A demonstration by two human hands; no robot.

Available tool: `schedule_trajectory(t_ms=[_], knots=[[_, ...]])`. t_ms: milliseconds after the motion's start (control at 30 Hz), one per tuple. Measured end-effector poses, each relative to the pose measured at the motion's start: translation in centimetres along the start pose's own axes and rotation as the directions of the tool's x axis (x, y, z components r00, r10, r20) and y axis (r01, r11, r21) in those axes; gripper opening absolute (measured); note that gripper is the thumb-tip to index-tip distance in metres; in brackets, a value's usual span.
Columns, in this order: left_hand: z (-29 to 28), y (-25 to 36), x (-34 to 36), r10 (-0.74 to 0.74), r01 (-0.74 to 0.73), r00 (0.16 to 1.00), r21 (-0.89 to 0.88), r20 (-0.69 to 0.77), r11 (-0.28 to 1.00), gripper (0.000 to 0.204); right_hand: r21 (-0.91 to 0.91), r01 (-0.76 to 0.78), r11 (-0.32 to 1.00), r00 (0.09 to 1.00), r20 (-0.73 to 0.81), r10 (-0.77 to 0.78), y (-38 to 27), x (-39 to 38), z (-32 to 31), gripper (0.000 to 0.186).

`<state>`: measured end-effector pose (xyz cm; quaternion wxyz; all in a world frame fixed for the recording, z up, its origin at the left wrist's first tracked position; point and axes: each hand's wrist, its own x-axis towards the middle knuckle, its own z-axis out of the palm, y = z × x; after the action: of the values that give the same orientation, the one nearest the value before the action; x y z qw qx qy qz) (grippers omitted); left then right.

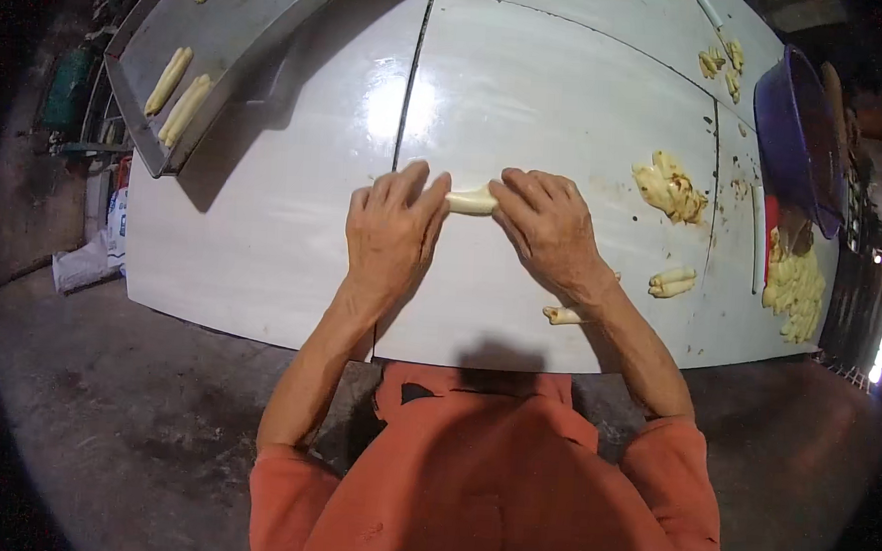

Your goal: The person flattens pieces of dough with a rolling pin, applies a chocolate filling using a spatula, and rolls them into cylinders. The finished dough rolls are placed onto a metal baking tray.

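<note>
A short, pale roll of dough (472, 201) lies on the white tabletop between my two hands. My left hand (394, 221) has its fingers curled over the roll's left end. Over the other end bend the fingers of my right hand (548, 221). Both ends are hidden under the fingers; only the smooth middle shows. Partly covered by my right forearm, a thin dough stick (564, 315) rests near the table's front edge. To the right of that arm sits a small bundle of short dough sticks (672, 283).
A metal tray (237, 70) with several long dough sticks (169, 81) stands at the far left. Rightward lie a lump of brown-streaked dough (670, 188) and a spread of yellowish dough pieces (794, 289). A purple basin (792, 139) leans by the right edge.
</note>
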<state>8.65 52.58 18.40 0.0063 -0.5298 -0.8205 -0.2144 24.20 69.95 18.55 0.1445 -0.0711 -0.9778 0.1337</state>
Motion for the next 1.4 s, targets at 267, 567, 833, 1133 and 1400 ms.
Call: schedule_trajectory(t_ms=[267,567,833,1133,1400], knots=[[0.3,-0.3,0.5,0.068,-0.068,0.998,0.061,-0.008,0.996,0.037,-0.003,0.074,0.997,0.997,-0.019,-0.074,0.4,0.5,0.1,0.041],[0.0,-0.8,1.5,0.134,-0.133,0.991,-0.093,-0.001,0.987,0.038,0.212,0.092,0.973,0.996,-0.01,-0.092,0.9,1.4,-0.2,0.032],[-1.6,4.4,2.0,-0.004,0.058,0.99,-0.373,0.144,0.926,0.021,0.457,-0.071,0.886,0.99,0.143,0.006,3.7,-1.1,-5.7,0.02],[2.9,12.0,-2.6,0.265,-0.165,0.948,-0.441,0.176,0.882,0.028,0.293,-0.263,0.919,0.934,0.314,0.167,3.0,-12.4,-9.2,0.024],[3.7,12.2,-3.5,0.37,-0.299,0.912,-0.333,0.176,0.894,0.04,0.258,-0.252,0.933,0.947,0.266,0.182,2.9,-16.3,-7.4,0.039]])
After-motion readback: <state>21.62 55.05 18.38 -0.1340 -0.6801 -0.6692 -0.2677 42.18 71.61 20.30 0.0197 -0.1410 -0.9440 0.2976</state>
